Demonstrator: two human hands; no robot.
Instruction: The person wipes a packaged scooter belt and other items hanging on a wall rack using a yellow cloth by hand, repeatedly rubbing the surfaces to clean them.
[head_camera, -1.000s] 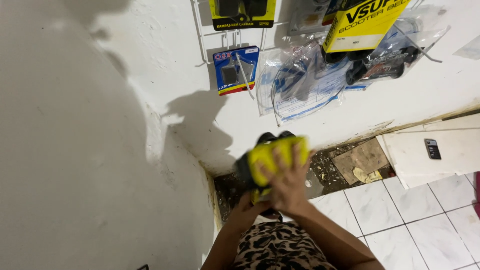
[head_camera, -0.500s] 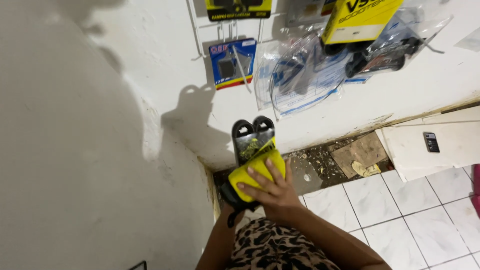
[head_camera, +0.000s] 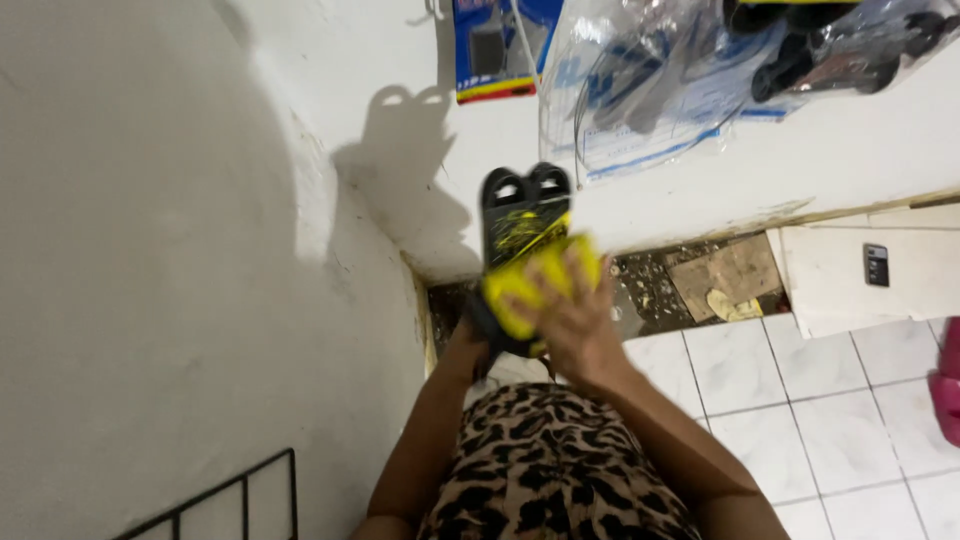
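The right hand (head_camera: 572, 325) lies over a yellow cloth (head_camera: 530, 285), fingers bent and pressed onto it, so the cloth sits flat against the lower part of a black pack (head_camera: 522, 215); the pack stands upright in front of the person, its two rounded black lobes at the top, yellow print showing just above the cloth; the picture is blurred here, so finer detail of the pack cannot be told. The left hand (head_camera: 478, 335) is under and behind the pack, mostly hidden by it and by the cloth; it seems to grip the pack's lower end, but how its fingers lie cannot be told. Both forearms rise from a leopard-print garment (head_camera: 550, 470) at the bottom edge of the view.

The pack casts a two-lobed shadow on the white wall (head_camera: 300, 120) to its left. On the wall's upper part hang a blue card pack (head_camera: 495, 45) and, to its right, clear plastic bags (head_camera: 660, 90) with dark parts inside. At the foot of the wall runs a dirty gap (head_camera: 700, 285) with scraps of brown and debris; beside it, toward the right edge, lies a white board (head_camera: 860, 275) with a small dark tag; white floor tiles (head_camera: 800, 400) fill the lower right corner, with something pink (head_camera: 948, 385) at the right edge. A black wire rack (head_camera: 230, 495) shows at the lower left.
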